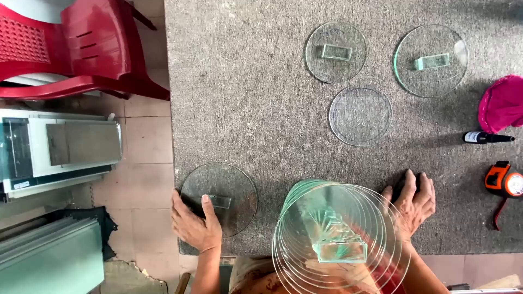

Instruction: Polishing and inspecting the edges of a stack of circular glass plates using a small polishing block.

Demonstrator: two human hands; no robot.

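Single head-worn camera is looking straight down, close above the grey felt-covered table [245, 98] near edge and tiled floor.

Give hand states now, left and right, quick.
Left hand: open, thumb pressing on the round clear glass disc at the grey table edge.
Right hand: open, resting flat on the grey felt tabletop, holding nothing.
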